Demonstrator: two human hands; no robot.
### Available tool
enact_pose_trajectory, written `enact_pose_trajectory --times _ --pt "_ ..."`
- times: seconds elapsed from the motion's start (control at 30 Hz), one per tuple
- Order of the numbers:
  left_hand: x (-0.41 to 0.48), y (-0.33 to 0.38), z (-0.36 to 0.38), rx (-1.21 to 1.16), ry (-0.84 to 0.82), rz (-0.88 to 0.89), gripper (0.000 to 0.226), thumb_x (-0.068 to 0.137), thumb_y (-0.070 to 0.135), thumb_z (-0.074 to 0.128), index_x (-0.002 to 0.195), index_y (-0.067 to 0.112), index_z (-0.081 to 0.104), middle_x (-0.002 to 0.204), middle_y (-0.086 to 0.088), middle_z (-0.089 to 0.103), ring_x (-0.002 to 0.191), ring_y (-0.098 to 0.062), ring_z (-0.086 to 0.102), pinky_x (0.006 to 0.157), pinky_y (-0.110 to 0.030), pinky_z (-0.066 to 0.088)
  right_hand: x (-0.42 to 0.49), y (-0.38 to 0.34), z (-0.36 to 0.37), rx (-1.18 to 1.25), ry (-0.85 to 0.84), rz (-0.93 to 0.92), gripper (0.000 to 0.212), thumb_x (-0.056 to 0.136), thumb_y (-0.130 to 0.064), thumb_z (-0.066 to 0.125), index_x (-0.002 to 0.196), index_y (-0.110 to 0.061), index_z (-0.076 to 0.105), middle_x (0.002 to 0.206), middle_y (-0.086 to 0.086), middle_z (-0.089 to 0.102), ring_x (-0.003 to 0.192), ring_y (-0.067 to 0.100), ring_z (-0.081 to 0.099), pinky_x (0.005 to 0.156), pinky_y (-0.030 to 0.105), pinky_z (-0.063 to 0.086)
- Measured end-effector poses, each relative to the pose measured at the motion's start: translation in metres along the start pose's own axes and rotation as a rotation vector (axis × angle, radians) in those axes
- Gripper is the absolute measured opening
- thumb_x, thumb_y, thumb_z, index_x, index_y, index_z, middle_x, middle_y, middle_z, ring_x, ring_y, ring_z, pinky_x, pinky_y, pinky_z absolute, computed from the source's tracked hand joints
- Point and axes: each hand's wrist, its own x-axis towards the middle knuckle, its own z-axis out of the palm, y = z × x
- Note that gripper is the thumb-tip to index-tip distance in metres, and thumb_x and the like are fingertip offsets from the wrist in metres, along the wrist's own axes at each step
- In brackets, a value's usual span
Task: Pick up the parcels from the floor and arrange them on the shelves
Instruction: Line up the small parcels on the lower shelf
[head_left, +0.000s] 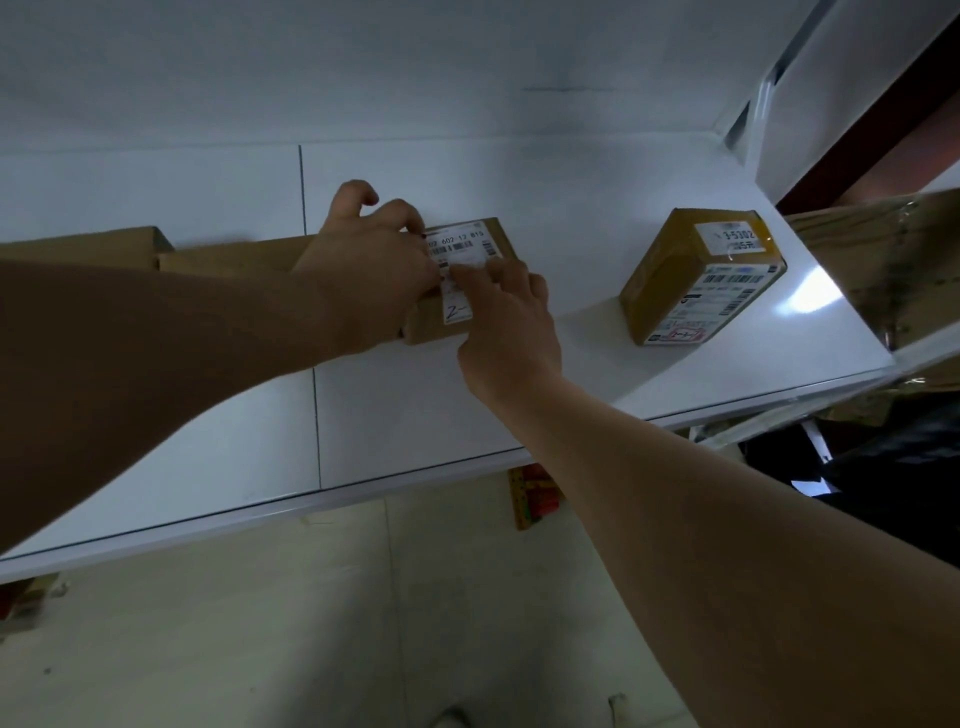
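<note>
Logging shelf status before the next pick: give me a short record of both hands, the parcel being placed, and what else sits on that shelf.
shelf: white shelf
parcel being placed: small brown parcel, label up, resting on the shelf
left hand: grips the parcel's left end
right hand: fingertips on its label; grip unclear
to its left: brown boxes, in a row; contact hidden by the arm
to its right: yellow parcel, standing apart
far right: large taped box, partly out of frame

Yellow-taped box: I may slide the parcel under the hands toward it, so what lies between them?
Only bare white shelf, seen in the head view, lies between the parcel and the yellow-taped box.
</note>
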Motion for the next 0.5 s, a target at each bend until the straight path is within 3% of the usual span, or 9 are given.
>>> enact_pose_trajectory --times 0.23,0.37,0.5 --pt "0.001 0.018 -0.013 -0.038 -0.043 -0.127 0.028 0.091 0.039 0.058 0.117 0.032 0.061 0.118 0.009 0.062 0.128 -0.016 0.04 0.11 -0.049 0.019 -0.002 -0.001 -0.009 -0.054 -0.077 -0.025 0.075 0.087 -0.008 0.057 0.154 -0.029 0.032 0.158 0.006 0.026 0.144 0.029 0.024 0.118 0.042 0.028" --pt "0.009 0.039 -0.026 -0.074 -0.048 -0.104 0.042 0.086 0.033 0.056 0.127 0.028 0.057 0.124 0.001 0.06 0.128 -0.022 0.041 0.106 -0.049 0.023 -0.015 0.021 -0.027 -0.018 0.118 -0.008 0.067 0.082 -0.006 0.06 0.144 -0.027 0.047 0.149 0.002 0.041 0.134 0.025 0.036 0.108 0.038 0.033" --pt "0.029 0.073 -0.038 -0.209 -0.026 0.038 0.065 0.084 0.025 0.056 0.146 0.029 0.039 0.149 0.002 0.043 0.141 -0.025 0.026 0.106 -0.047 0.026 -0.023 0.061 -0.05 -0.023 0.313 0.119 0.053 0.087 -0.025 0.067 0.136 -0.03 0.047 0.144 0.005 0.039 0.135 0.028 0.034 0.111 0.042 0.03"
